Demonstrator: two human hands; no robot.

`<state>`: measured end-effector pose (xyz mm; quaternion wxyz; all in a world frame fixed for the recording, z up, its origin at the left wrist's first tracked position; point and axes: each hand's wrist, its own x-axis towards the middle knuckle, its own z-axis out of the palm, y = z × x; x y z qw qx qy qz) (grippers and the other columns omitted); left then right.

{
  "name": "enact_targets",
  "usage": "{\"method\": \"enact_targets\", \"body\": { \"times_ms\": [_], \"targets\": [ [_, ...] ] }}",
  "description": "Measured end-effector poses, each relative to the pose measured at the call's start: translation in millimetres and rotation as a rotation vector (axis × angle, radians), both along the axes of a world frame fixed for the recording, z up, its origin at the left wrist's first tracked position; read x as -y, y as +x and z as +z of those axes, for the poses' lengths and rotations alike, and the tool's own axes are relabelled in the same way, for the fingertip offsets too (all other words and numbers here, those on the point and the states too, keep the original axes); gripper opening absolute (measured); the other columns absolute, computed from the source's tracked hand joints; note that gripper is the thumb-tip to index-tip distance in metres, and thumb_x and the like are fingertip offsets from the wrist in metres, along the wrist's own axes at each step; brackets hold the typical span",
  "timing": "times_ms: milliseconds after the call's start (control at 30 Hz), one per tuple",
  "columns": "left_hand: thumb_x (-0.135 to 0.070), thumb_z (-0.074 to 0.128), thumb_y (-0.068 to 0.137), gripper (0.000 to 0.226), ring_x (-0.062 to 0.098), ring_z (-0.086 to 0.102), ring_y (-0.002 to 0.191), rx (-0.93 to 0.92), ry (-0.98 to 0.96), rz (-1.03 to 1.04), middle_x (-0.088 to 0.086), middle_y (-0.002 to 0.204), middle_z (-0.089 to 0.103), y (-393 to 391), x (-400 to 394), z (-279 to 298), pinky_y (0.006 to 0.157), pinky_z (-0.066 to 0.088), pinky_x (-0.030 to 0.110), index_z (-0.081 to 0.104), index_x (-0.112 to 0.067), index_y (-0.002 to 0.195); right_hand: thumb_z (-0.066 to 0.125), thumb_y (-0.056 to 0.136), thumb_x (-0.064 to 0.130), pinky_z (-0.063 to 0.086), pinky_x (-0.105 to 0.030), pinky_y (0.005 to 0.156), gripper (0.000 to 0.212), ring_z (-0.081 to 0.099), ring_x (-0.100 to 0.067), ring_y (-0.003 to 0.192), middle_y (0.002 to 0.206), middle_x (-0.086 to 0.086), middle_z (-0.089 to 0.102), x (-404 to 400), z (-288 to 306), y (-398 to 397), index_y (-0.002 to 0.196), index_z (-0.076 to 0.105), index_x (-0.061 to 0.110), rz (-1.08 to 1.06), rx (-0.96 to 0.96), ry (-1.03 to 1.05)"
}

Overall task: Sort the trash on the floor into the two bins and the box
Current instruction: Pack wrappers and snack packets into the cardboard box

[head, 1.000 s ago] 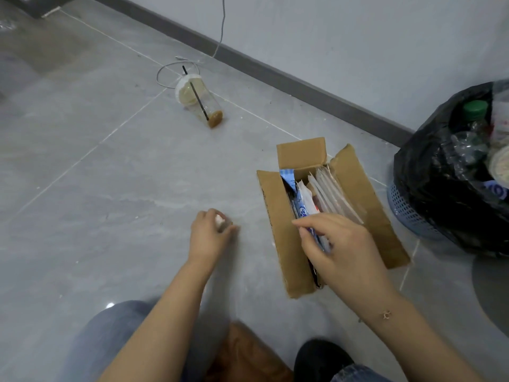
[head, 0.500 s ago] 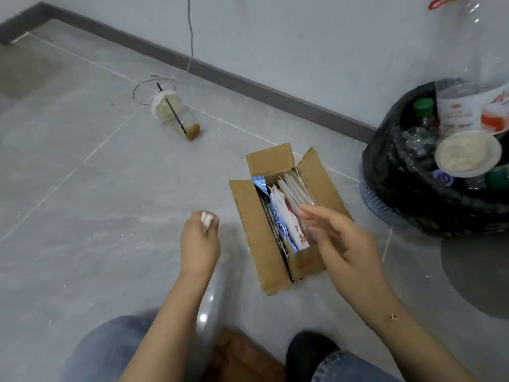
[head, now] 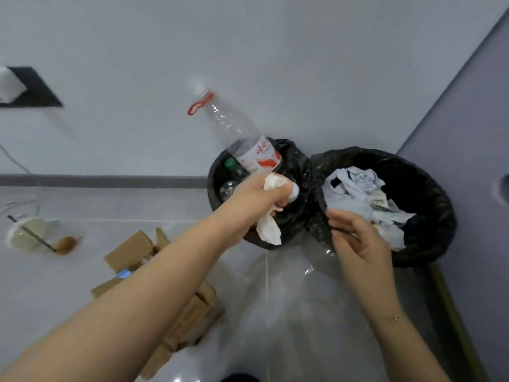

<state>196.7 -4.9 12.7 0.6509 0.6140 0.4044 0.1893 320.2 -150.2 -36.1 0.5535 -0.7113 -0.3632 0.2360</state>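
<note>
Crumpled white tissue wad (head: pixel 271 216) is clamped in left hand (head: pixel 257 198), over the left black-bagged bin (head: pixel 296 161) w/ plastic bottles, not yet at the right black-bagged bin (head: pixel 429 194) of crumpled paper. Progress est: mostly done; brown cardboard box (head: pixel 132 250) has wrappers, clear plastic cup w/ straw (head: pixel 33 237) left on floor far left. Right hand (head: pixel 355 239) fingers loosely curled, half open, empty, at right bin's near rim.

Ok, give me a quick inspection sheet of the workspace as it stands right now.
Surface: grey tiled floor.
Job's things: left bin holds bottles; right bin holds crumpled paper; cardboard box under the left arm.
Clutter: plastic cup with straw lies on the floor, unsorted.
Grippers: left hand grips a white tissue over the left bin; right hand open, empty, at the right bin's rim.
Cables: white cable by the wall.
Surroundings: plain wall, grey baseboard.
</note>
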Motion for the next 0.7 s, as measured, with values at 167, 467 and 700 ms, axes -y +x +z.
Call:
{"method": "enact_targets", "body": {
  "times_ms": [167, 467, 700],
  "targets": [
    [-0.007, 0.06, 0.092, 0.018, 0.011, 0.061, 0.07, 0.071, -0.149, -0.138, 0.01, 0.085, 0.062, 124, -7, 0, 0.059, 0.05, 0.02, 0.06, -0.001, 0.108, 0.051, 0.093, 0.003, 0.048, -0.023, 0.088, 0.034, 0.059, -0.002, 0.108, 0.114, 0.011, 0.064, 21, 10, 61, 0.112, 0.065, 0.028, -0.204, -0.02, -0.03],
    [-0.003, 0.065, 0.084, 0.046, 0.01, 0.055, 0.118, -0.222, 0.283, -0.368, 0.003, 0.131, 0.06, 129, -15, -17, 0.102, 0.042, 0.023, 0.06, -0.015, 0.129, 0.049, 0.091, -0.002, 0.048, -0.015, 0.083, 0.036, 0.06, 0.003, 0.101, 0.109, 0.01, 0.064, 0, 8, 71, 0.111, 0.064, 0.024, -0.203, -0.049, -0.079],
    [0.0, 0.061, 0.088, 0.028, 0.01, 0.067, 0.096, 0.012, 0.072, -0.005, 0.002, 0.108, 0.072, 11, -31, -6, 0.074, 0.052, 0.016, 0.067, -0.011, 0.113, 0.054, 0.092, 0.003, 0.047, -0.009, 0.083, 0.03, 0.061, 0.002, 0.101, 0.106, 0.009, 0.066, -44, 11, 9, 0.108, 0.065, 0.026, 0.055, -0.032, -0.009]
  ]
}}
